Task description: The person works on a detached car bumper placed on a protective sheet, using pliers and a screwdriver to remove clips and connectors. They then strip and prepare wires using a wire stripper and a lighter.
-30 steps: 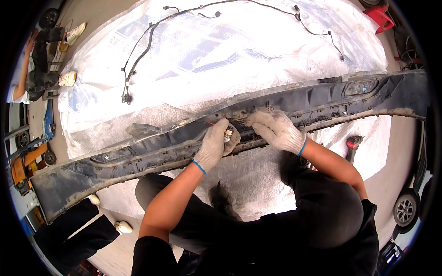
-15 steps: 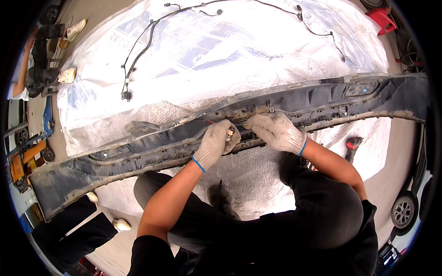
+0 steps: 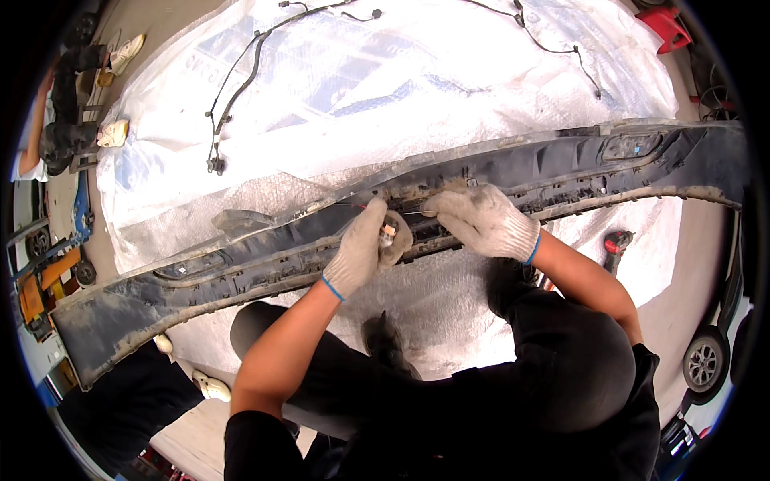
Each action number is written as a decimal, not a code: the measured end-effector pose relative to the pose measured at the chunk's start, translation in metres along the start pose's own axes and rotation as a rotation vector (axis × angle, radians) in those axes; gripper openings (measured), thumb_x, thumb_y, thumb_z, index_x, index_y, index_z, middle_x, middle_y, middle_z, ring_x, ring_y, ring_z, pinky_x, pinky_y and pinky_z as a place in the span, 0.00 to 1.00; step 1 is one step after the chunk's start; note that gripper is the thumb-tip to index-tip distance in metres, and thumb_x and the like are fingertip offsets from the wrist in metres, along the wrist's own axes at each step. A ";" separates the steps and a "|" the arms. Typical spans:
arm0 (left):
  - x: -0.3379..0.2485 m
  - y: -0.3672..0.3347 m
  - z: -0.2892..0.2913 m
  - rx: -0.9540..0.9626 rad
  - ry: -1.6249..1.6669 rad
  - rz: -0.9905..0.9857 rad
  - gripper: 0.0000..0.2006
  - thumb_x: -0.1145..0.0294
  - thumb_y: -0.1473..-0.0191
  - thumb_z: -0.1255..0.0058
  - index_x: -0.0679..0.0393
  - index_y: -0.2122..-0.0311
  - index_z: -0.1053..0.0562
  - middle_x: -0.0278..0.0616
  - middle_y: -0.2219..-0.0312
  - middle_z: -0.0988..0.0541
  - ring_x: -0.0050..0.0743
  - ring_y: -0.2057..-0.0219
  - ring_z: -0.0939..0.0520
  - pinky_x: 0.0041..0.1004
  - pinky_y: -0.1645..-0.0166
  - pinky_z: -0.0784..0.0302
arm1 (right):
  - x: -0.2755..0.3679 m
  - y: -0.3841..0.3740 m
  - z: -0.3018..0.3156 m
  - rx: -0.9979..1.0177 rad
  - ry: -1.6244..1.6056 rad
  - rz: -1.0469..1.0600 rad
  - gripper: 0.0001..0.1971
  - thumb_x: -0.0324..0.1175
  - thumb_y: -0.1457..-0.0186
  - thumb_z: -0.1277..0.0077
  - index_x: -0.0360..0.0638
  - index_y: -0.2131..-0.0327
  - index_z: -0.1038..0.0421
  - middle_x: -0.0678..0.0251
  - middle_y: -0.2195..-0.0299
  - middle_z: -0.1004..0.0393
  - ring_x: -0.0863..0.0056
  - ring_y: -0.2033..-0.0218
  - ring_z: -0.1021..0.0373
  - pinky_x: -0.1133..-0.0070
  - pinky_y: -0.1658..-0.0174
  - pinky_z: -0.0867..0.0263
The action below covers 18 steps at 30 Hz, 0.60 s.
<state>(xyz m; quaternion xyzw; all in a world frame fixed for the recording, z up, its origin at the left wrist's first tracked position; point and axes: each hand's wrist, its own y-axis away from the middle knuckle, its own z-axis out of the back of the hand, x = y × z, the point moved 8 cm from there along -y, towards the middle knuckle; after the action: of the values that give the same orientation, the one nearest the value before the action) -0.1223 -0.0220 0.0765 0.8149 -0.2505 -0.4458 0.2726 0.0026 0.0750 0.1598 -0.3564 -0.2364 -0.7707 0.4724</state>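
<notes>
A long, dirty black car bumper (image 3: 553, 170) lies across in front of me, its inner side up. Over its middle, my gloved left hand (image 3: 361, 247) is curled around a small dark object with a tan patch (image 3: 389, 232); its kind I cannot make out. My gloved right hand (image 3: 486, 223) pinches the end of a thin, light-coloured strand (image 3: 417, 212) that spans the short gap to my left fingertips. A bit of red shows just past those fingertips. Both gloves are knitted, off-white, with blue cuffs.
Beyond the bumper, a black wiring harness (image 3: 258, 54) is spread over white plastic sheeting (image 3: 337, 136). A red and black power tool (image 3: 616, 243) rests at right. One red container (image 3: 664, 30) stands far right. Other people's legs (image 3: 132, 397) show at left, near a car wheel (image 3: 704, 365) opposite.
My left hand has shifted slightly left, widening the gap between my hands. The right hand has tilted a little, still pinching the strand.
</notes>
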 end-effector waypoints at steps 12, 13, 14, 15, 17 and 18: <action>0.000 0.002 0.044 0.043 -0.355 0.083 0.22 0.55 0.37 0.63 0.60 0.77 0.29 0.37 0.80 0.25 0.18 0.82 0.33 0.21 0.81 0.40 | 0.001 -0.019 -0.018 0.245 0.067 0.092 0.09 0.30 0.40 0.51 0.42 0.56 0.28 0.64 0.69 0.25 0.63 0.74 0.25 0.70 0.69 0.27; 0.007 0.000 0.047 0.033 -0.337 0.085 0.22 0.56 0.37 0.63 0.60 0.76 0.29 0.37 0.80 0.25 0.18 0.82 0.33 0.22 0.80 0.40 | -0.001 -0.021 -0.024 0.312 0.115 0.081 0.09 0.30 0.40 0.51 0.42 0.56 0.28 0.64 0.69 0.25 0.64 0.74 0.25 0.71 0.69 0.27; 0.004 -0.002 0.047 0.045 -0.337 0.003 0.22 0.55 0.37 0.62 0.61 0.77 0.29 0.37 0.81 0.25 0.18 0.82 0.32 0.22 0.79 0.39 | -0.003 -0.021 -0.031 0.383 0.160 0.066 0.09 0.30 0.40 0.51 0.43 0.56 0.28 0.65 0.69 0.25 0.65 0.74 0.25 0.71 0.69 0.26; 0.008 -0.005 0.049 -0.051 -0.295 0.005 0.22 0.61 0.37 0.66 0.63 0.78 0.28 0.37 0.84 0.30 0.18 0.86 0.38 0.24 0.82 0.44 | -0.004 -0.022 -0.036 0.392 0.141 0.078 0.09 0.31 0.39 0.52 0.42 0.57 0.28 0.63 0.70 0.24 0.63 0.73 0.25 0.70 0.68 0.27; 0.006 -0.003 0.050 0.016 -0.388 -0.101 0.22 0.60 0.37 0.66 0.63 0.78 0.29 0.36 0.84 0.31 0.17 0.86 0.38 0.24 0.82 0.43 | -0.004 -0.030 -0.045 0.391 0.102 0.117 0.10 0.34 0.38 0.54 0.42 0.58 0.28 0.60 0.72 0.24 0.60 0.70 0.25 0.67 0.65 0.27; 0.006 -0.001 0.052 0.001 -0.365 -0.128 0.22 0.59 0.37 0.65 0.62 0.78 0.30 0.36 0.84 0.31 0.17 0.86 0.38 0.24 0.82 0.43 | -0.004 -0.032 -0.047 0.399 0.059 0.118 0.10 0.34 0.37 0.55 0.42 0.58 0.28 0.60 0.71 0.24 0.60 0.71 0.25 0.67 0.65 0.27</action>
<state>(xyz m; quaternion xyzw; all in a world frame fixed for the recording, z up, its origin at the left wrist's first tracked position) -0.1642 -0.0365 0.0488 0.7350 -0.2439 -0.6025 0.1932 -0.0406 0.0585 0.1258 -0.2464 -0.3490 -0.6896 0.5847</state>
